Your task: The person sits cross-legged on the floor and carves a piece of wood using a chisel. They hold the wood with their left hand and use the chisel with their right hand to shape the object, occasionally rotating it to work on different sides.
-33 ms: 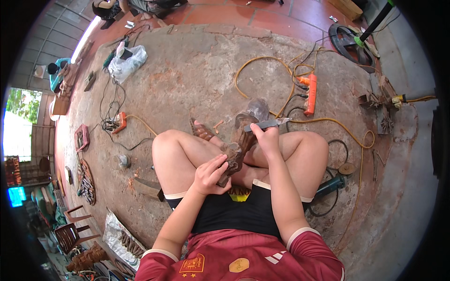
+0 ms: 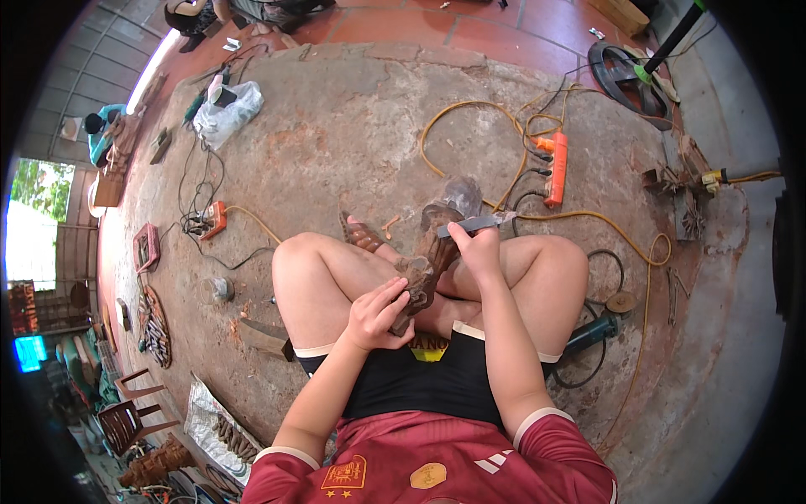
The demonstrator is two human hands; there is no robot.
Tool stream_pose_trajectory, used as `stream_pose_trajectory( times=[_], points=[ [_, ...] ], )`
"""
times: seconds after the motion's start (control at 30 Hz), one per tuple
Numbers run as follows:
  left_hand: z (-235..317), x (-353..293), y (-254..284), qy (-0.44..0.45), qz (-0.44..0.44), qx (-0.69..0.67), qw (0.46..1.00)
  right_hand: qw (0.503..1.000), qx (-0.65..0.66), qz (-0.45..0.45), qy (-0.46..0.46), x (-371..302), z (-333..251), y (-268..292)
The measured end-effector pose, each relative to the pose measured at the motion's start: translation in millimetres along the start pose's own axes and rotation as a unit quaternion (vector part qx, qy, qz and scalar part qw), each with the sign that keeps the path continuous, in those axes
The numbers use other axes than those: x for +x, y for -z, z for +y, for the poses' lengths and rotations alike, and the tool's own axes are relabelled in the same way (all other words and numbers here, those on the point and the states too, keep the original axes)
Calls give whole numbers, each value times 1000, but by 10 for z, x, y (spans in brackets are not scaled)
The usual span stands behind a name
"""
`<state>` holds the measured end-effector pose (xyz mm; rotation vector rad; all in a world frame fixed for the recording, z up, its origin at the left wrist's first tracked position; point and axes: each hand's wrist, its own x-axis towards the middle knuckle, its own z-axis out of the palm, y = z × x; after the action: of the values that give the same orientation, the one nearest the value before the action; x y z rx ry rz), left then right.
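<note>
A dark brown carved wooden piece (image 2: 427, 267) leans lengthwise between my crossed legs, its lower end toward my lap. My left hand (image 2: 378, 315) is wrapped round that lower end, fingers lying over the carved top. Higher up, my right hand (image 2: 478, 245) pinches a flat grey blade-like strip (image 2: 478, 223) between thumb and fingers. The strip lies across the upper part of the wood, its tapered end pointing right; whether it touches the wood I cannot tell. Just beyond the wood's far end is a greyish rounded block (image 2: 462, 195).
Right of my legs lie an orange power strip (image 2: 556, 170), a looping yellow cable (image 2: 588, 215) and a dark green power tool (image 2: 592, 333). On the left are another orange socket block (image 2: 217, 220), a glass jar (image 2: 217, 291), a pink tray (image 2: 146, 248) and a plastic bag (image 2: 228, 116). Other people sit farther off.
</note>
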<state>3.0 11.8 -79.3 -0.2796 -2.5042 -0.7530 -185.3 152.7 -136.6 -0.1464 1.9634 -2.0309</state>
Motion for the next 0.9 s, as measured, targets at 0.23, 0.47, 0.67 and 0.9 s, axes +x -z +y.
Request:
stream_pose_trajectory(
  times=[0.23,0.47,0.67,0.9],
  points=[
    [18,1,3,17,5,0,1000,990,-125,-19,56,-85,-70,15],
    [13,17,0,24,19,-6,1000,992,-116,-7,51,-109,-21,-14],
    [13,13,-2,24,18,-9,1000,990,-125,-4,59,-105,41,-26],
    [29,-4,15,26,4,-6,1000,983,-167,-4,71,-194,-44,-82]
  ],
)
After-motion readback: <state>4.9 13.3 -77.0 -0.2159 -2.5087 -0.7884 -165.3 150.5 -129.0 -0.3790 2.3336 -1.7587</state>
